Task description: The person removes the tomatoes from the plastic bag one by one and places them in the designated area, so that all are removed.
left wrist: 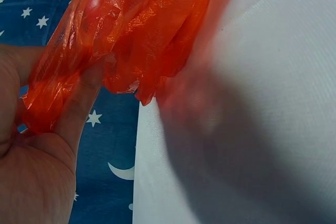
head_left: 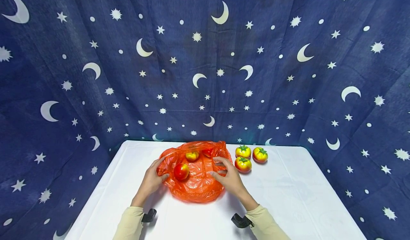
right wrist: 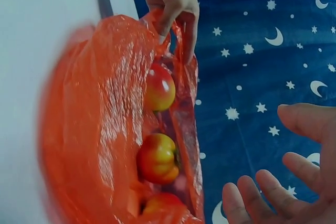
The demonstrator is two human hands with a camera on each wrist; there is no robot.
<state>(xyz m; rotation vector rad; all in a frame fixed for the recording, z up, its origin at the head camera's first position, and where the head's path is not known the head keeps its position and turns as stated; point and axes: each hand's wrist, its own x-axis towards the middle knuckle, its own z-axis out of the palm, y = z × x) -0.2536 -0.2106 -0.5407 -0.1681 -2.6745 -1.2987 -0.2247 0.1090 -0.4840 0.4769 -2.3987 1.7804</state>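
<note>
A thin red-orange plastic bag point(head_left: 200, 188) lies spread on the table, its mouth gaping. Inside it are three red-yellow tomatoes: one red point(head_left: 181, 171) near the left hand, a yellower one point(head_left: 192, 156) behind, and another point(head_left: 207, 152) partly covered by the film. My left hand point(head_left: 152, 177) holds the bag's left edge between thumb and fingers; in the left wrist view the film point(left wrist: 68, 77) bunches in that hand point(left wrist: 39, 166). At the bag's right side is my right hand point(head_left: 231, 177), its fingers spread and holding nothing, apart from the film in the right wrist view point(right wrist: 294, 182).
Three more tomatoes stand close together right of the bag: one at the back point(head_left: 243, 152), one to its right point(head_left: 260, 155) and one in front point(head_left: 243, 165). The white-covered table point(head_left: 288, 197) ends at a dark blue curtain point(head_left: 179, 73) with moons and stars.
</note>
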